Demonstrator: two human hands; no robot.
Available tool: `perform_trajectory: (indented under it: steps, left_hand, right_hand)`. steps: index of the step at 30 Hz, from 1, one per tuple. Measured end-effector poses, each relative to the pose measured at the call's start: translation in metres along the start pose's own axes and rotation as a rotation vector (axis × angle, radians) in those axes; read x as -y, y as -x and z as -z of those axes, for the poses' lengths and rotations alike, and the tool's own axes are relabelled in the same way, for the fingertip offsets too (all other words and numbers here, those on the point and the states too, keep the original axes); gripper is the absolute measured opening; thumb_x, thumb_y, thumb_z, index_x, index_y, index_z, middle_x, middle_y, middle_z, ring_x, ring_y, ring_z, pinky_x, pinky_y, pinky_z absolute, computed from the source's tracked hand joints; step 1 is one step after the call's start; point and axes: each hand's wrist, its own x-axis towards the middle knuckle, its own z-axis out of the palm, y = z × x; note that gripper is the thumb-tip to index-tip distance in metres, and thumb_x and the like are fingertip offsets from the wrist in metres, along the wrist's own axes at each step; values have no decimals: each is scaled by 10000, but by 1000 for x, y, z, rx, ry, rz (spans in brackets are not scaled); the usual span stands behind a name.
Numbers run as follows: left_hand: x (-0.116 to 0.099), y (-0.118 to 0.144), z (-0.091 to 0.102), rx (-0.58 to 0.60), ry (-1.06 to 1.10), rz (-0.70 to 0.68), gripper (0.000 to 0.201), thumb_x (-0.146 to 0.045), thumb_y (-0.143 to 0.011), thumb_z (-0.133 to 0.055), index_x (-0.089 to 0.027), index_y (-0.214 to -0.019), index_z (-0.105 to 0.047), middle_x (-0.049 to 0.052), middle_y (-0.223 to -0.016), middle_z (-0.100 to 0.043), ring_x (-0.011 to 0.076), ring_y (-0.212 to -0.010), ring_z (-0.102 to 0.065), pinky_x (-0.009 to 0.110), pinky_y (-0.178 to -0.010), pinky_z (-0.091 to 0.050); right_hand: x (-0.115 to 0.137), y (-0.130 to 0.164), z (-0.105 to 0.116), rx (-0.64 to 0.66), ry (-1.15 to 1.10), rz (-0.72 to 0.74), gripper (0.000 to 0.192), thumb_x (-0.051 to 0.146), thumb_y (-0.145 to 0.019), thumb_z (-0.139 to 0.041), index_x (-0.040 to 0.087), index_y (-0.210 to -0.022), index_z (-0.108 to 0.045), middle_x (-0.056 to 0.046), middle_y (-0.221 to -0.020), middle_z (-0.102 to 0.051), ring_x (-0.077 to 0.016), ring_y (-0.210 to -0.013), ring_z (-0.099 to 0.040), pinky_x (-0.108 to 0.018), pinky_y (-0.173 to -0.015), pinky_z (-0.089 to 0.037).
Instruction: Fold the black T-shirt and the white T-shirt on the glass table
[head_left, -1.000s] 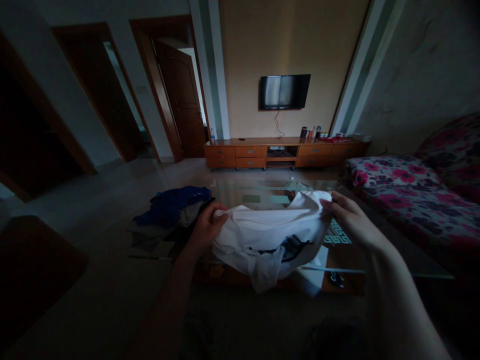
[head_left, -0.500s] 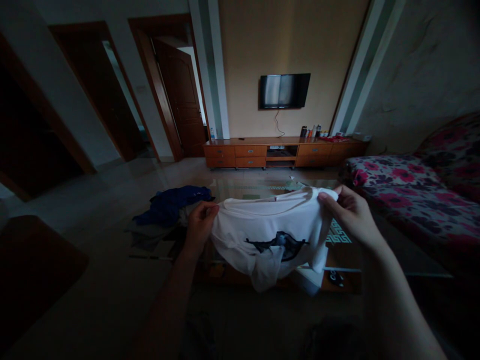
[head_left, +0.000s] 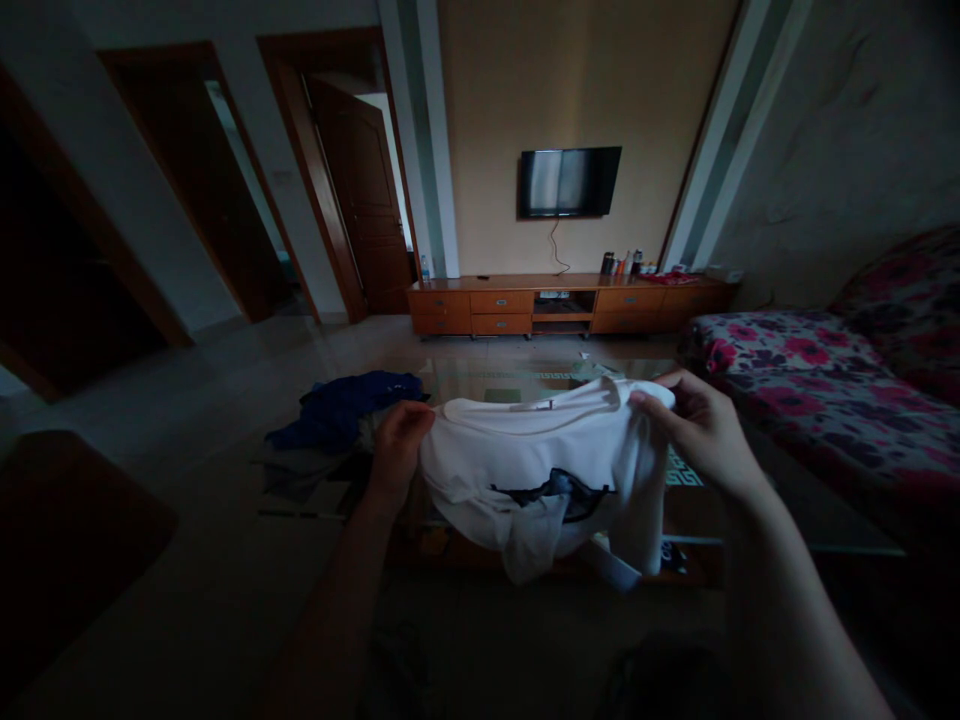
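A soft white shirt (head_left: 540, 455) with a dark print hangs crumpled; left hand (head_left: 396, 450) pinches its nine-o'clock edge, right hand (head_left: 701, 430) grips its three-o'clock edge.

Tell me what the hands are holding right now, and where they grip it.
Both hold a white T-shirt: left hand pinches one shoulder, right hand the other, beside the neckline.
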Motion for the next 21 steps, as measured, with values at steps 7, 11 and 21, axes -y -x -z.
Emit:
perform_trajectory:
  steps: [7,11,21]
  left_hand:
    - [1,-1,2,-8,263,90,183,-286,-669,-805,-205,-775,-679,-15,-806,-657,161,-805,-594,258,-750,-430]
    - [-3,0,-1,-43,327,104,220,-307,-663,-802,-201,-772,-643,-21,-772,-629,144,-731,-573,247,-689,-425]
    - [9,0,1,-16,-119,-90,297,-493,-888,-652,-197,-899,-622,5,-800,-645,164,-754,-603,239,-674,-422]
  right_hand:
    - [2,-1,-3,4,-77,-54,317,474,-790,-784,208,-899,-651,-7,-772,-617,-136,-657,-539,-228,-546,-436]
    - [4,2,-1,54,-86,-138,329,493,-808,-761,195,-902,-658,-4,-755,-605,-119,-617,-505,-211,-497,-391]
    - [3,1,-4,-10,-120,-60,272,440,-815,-771,214,-863,-627,5,-758,-586,-117,-643,-509,-208,-533,-406]
